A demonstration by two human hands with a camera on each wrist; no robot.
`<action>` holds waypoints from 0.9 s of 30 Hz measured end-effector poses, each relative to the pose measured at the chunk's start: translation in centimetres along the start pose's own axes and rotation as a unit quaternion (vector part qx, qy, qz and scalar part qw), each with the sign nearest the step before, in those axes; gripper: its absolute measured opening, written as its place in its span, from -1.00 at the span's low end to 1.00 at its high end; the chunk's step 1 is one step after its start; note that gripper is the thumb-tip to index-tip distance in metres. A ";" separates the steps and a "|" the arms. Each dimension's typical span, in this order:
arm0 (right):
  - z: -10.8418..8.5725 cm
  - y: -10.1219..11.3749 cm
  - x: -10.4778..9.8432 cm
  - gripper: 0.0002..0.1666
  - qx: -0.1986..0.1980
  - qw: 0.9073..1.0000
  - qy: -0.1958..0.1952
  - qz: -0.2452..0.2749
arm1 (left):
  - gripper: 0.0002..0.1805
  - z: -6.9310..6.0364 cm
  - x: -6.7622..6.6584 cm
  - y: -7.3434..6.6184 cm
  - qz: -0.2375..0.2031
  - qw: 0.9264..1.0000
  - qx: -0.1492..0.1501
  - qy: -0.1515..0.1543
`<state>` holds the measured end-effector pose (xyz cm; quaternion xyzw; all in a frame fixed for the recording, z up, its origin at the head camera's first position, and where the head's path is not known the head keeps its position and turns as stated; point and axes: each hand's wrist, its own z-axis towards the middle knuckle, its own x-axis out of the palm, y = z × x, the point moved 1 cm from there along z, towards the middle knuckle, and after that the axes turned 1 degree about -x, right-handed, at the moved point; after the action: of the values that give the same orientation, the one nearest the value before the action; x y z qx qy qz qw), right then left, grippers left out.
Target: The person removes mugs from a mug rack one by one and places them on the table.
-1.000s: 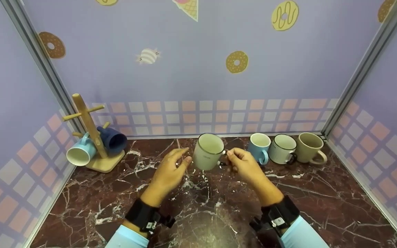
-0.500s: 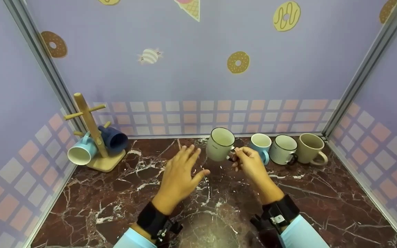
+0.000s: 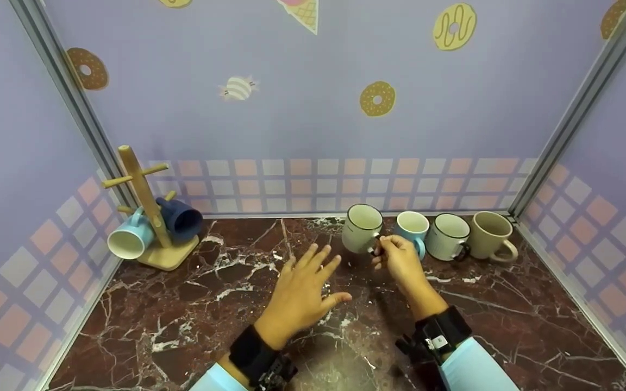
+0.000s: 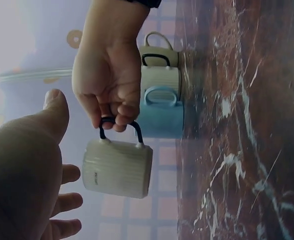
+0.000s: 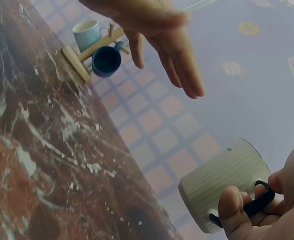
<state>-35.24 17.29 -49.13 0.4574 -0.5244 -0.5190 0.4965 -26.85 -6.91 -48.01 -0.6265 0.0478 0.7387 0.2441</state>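
1 mug [image 4: 118, 170]; only wrist views bare handle [image 4: 138, 132]

You have two white mugs [image 3: 358, 237], two light blue mugs [image 3: 138, 234], one navy mug [image 3: 178, 218], one tan mug [image 3: 484, 243], one rack [image 3: 149, 201], two wristbands [image 3: 253, 352] and two hands [image 3: 303, 296].

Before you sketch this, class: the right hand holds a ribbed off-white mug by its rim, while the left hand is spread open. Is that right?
The grip is wrong: the right hand holds the ribbed off-white mug by its dark handle, as the left wrist view shows. The left hand is spread open.
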 end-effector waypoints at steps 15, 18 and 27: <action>1.2 -2.2 -1.0 -0.69 0.042 0.999 -0.019 -0.010 | 0.07 -0.3 1.4 -1.1 0.015 0.998 0.028 0.056; 1.4 -2.5 -1.0 -0.70 0.049 0.998 -0.023 -0.013 | 0.07 -0.3 1.6 -1.2 0.014 0.998 0.027 0.059; 1.8 -3.3 -1.2 -0.71 0.049 0.998 -0.030 0.003 | 0.07 -0.3 1.8 -1.1 0.014 0.997 0.024 0.067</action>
<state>-37.04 18.50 -52.44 0.4637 -0.5653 -0.5044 0.4593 -26.31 -5.51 -49.50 -0.6676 0.0904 0.6973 0.2448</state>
